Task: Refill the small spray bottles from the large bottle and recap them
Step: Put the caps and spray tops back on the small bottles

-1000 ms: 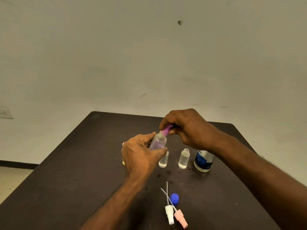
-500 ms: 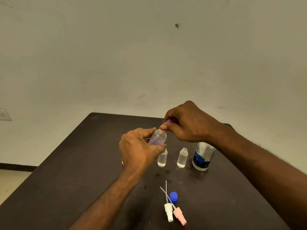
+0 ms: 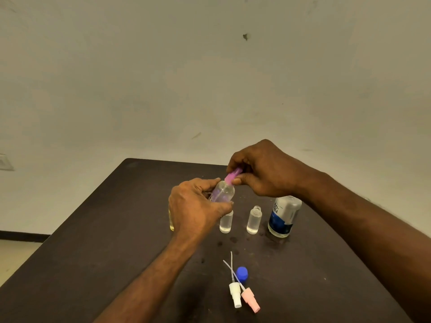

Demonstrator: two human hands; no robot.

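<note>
The right hand (image 3: 263, 169) pinches the pink spray cap (image 3: 231, 177) between thumb and curled fingers, the cap sitting on the neck of a small clear spray bottle (image 3: 222, 193). The left hand (image 3: 193, 206) grips that bottle round its body, thumb on the near side and fingers curled round the far side, holding it tilted above the dark table (image 3: 93, 252) with the cap end leaning toward the right hand. A thin tube shows through the clear wall of the bottle. Just below the held bottle, a second small bottle (image 3: 225, 222) stands upright on the table, its neck hidden behind the left hand, with a little clear liquid at the bottom. Just to the right of that one stands a third small bottle (image 3: 254, 220), uncapped, its threaded neck bare. Further right again, beside the third bottle and under the right wrist, stands the large bottle (image 3: 283, 216) with a blue label, its top hidden by the arm. On the far left of the held bottle, a sliver of something yellowish (image 3: 171, 223) shows behind the left hand; what it is cannot be told. Nearer the person than the held bottle, a blue cap (image 3: 241, 273) lies on the table, and beside it a white spray cap (image 3: 235, 294) and a pale pink spray cap (image 3: 250, 299) lie on their sides, their thin tubes pointing away toward the bottles. Dark wet spots mark the table between these caps and the standing bottles.
</note>
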